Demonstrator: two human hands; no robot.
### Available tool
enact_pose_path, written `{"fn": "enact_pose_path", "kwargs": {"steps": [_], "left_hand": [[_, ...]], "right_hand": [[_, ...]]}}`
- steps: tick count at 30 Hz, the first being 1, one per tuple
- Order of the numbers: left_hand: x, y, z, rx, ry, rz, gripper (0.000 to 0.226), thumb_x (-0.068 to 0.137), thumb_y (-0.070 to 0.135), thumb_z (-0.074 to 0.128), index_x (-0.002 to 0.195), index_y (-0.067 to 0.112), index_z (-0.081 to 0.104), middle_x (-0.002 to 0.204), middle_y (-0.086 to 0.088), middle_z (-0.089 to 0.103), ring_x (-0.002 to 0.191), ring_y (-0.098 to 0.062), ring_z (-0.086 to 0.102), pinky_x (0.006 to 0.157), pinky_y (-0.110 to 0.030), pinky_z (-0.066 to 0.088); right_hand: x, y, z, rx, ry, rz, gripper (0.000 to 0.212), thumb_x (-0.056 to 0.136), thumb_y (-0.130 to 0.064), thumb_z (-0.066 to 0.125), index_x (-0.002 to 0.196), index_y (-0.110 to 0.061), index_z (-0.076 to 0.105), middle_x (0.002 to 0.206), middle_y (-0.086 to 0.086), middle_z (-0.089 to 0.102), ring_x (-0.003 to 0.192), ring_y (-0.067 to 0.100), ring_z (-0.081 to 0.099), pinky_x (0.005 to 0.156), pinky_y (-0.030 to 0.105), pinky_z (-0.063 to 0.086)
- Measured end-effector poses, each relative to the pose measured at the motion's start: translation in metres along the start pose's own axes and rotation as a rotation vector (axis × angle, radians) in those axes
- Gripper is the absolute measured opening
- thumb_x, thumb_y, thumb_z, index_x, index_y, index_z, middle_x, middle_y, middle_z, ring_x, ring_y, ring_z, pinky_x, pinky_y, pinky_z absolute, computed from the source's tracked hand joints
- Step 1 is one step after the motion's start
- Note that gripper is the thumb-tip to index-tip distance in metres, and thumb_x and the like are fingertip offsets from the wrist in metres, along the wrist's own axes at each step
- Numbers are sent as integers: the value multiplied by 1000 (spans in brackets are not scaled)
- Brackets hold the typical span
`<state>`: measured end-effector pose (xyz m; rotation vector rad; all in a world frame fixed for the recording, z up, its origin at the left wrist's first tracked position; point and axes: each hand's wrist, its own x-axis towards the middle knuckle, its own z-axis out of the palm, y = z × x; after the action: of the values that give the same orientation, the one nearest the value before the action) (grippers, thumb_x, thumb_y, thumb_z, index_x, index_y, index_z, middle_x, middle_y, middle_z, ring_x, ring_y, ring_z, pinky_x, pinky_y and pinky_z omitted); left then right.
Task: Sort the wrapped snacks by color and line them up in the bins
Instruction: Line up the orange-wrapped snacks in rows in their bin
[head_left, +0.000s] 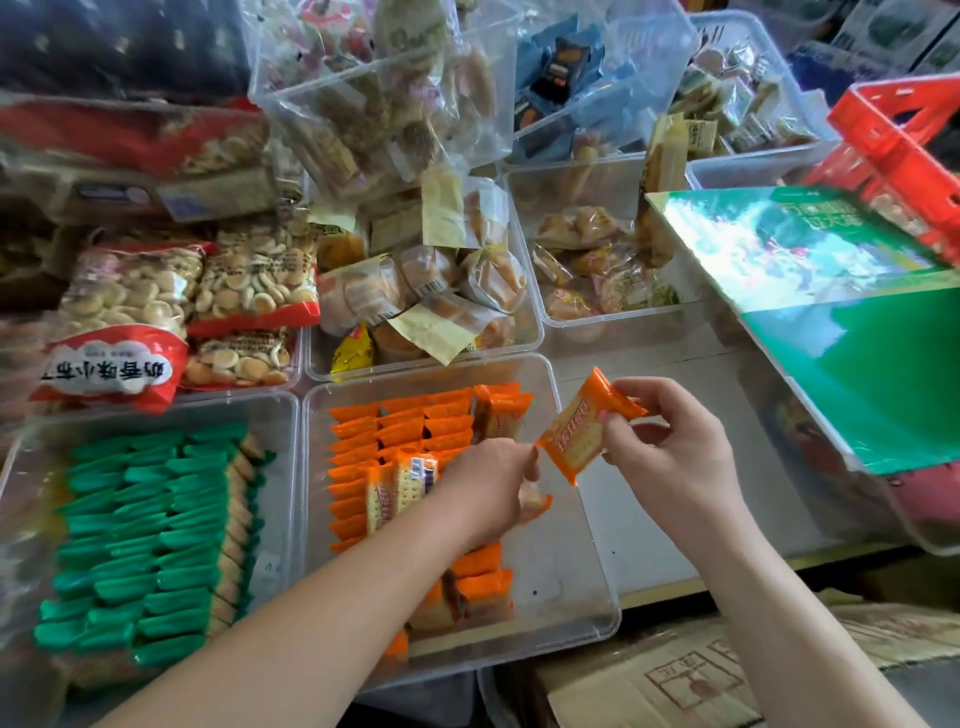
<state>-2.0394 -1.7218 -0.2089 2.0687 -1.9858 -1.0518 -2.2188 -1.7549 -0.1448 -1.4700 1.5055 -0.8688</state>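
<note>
My right hand (675, 447) pinches an orange wrapped cracker pack (584, 426) by its upper right end, holding it tilted above the right side of a clear bin (582, 561). My left hand (493, 488) hovers over that bin, its fingertips touching the pack's lower left corner, with what looks like another orange wrapper under its curled fingers. Inside the bin, orange packs (395, 436) stand in rows along the left and middle. A second clear bin (280, 519) to the left holds rows of green packs (140, 545).
Clear bins with buns (431, 280) and pastries (587, 260) sit behind. Bags of small round biscuits (156, 312) lie at left. A green box (831, 312) and red crate (904, 145) stand at right. Cardboard (675, 675) lies below the table edge.
</note>
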Motion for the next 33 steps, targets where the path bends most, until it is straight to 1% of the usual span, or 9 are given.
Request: {"fn": "enact_pose_path", "kwargs": {"steps": [2,5,11,17,21,25,27,30,33], "left_hand": [[-11,-5,-8,-148,114,-38,23,95,20,71,117,25,69,117,4,66,109,-18,63,91,-32,53],[-30,-13,-19,-494,253,-117,23,90,23,80,110,29,70,103,7,70,97,-13,67,84,-29,57],[-66,-29,-38,-1046,315,-167,30,91,9,80,116,20,66,100,-5,79,96,-20,75,84,-29,62],[-78,-34,-54,-1121,271,-131,37,87,6,83,120,14,66,102,-7,80,96,-18,77,82,-24,61],[-77,-39,-52,-1020,277,-93,41,88,8,82,124,21,69,105,-2,78,100,-13,75,88,-23,60],[-76,-53,-39,-874,303,-191,29,96,10,74,122,22,73,108,2,76,105,-14,72,88,-23,59],[-77,-61,-32,-985,382,-309,24,96,14,75,118,24,75,109,1,76,108,-18,71,82,-26,57],[-79,-50,-22,-1398,394,-387,31,97,4,71,124,18,70,117,-8,76,111,-25,73,87,-37,61],[-82,-26,-7,-1580,247,-340,36,99,-8,61,130,9,65,113,-12,78,99,-24,77,86,-36,63]], "right_hand": [[-1,-5,-2,-11,13,-11,24,91,-15,72,99,-38,69,91,-13,73,79,8,70,72,24,60],[-7,-8,-2,-115,0,-49,28,92,-13,71,100,-39,65,97,-14,71,82,6,67,69,9,52],[-14,-8,11,-113,-93,5,32,89,-12,76,107,-37,68,93,-10,73,78,6,68,66,9,51],[-14,-25,21,-23,-224,67,23,86,-8,82,105,-22,81,86,-10,80,78,5,75,74,18,60],[-17,-29,28,-53,-325,37,23,89,-8,78,90,-30,78,80,-10,79,71,3,71,67,20,57],[-15,-14,29,-170,-245,25,25,91,-14,75,103,-35,68,81,-6,73,70,2,65,61,16,51],[-16,-11,27,-201,-218,18,36,92,-13,72,117,-37,62,83,-8,69,74,-2,64,61,7,48],[-16,-9,30,-192,-212,39,42,92,-9,67,120,-39,60,88,-12,68,78,-8,63,63,4,46],[-13,-9,36,-130,-250,107,35,93,-11,65,118,-35,69,88,-8,75,78,3,70,76,18,57]]}}
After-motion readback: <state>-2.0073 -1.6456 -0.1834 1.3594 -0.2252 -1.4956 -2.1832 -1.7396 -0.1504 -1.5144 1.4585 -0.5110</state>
